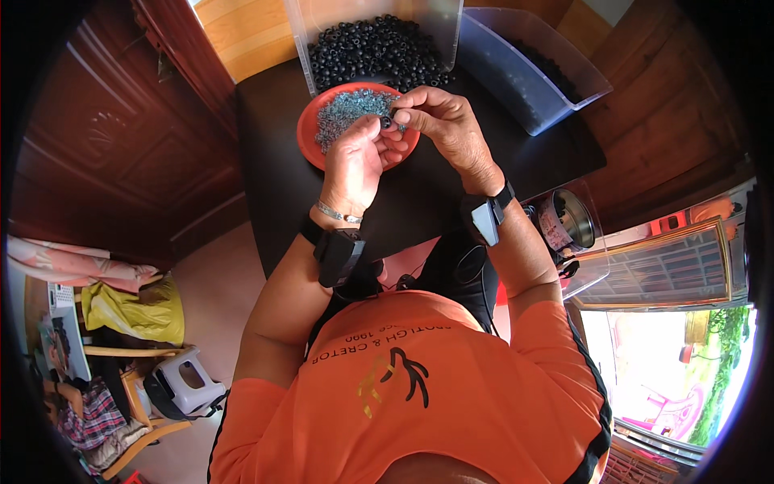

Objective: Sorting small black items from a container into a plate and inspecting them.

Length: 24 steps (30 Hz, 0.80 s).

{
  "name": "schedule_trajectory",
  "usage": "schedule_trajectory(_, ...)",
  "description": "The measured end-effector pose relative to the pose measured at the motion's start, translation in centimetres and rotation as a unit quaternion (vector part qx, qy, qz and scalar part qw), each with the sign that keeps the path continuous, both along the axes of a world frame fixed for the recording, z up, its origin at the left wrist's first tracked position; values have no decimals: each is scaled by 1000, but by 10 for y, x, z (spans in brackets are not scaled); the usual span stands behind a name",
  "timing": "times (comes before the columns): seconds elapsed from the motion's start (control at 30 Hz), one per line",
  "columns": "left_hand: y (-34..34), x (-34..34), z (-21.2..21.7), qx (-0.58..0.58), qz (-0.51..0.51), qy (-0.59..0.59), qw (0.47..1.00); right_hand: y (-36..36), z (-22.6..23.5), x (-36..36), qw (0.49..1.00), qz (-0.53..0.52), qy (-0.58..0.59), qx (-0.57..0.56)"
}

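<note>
Pinching small black ring-shaped parts (pixel 386 123) in a narrow grip, the left hand (pixel 360 153) and right hand (pixel 448 127) meet above an orange-red plate (pixel 307 135) of translucent bluish pieces (pixel 353 105). Beyond both hands, a clear bin (pixel 301 36) holds black pieces (pixel 379 50); right of them, a second bin (pixel 506 98) occupies the desk (pixel 272 153).

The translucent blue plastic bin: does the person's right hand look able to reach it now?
Probably yes: nothing visible stands between the right hand and the bin, though the hand seems busy with a small black piece.
</note>
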<state>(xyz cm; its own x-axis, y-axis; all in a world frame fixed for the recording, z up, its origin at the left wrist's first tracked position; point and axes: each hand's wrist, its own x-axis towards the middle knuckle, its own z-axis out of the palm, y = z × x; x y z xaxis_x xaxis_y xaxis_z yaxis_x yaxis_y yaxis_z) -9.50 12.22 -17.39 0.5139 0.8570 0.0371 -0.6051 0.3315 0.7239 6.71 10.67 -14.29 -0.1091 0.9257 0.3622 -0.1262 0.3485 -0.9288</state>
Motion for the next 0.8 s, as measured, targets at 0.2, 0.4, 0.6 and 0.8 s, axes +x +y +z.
schedule_trajectory(0.2, 1, 0, -3, 16, -10, -12, 1000, -4, 0, -8, 993, -51, -87, 55)
schedule_trajectory(0.4, 1, 2, -4, -1, 10, -29, 1000, -7, 1, -12, 945, -162, -242, 147)
schedule_trajectory(0.6, 1, 2, -7, -24, 7, -55, 998, -15, -8, -22, 876, -253, -295, 286)
schedule_trajectory(0.8, 1, 0, -6, -17, -13, -58, 998, -16, -13, -23, 846, -301, -312, 312)
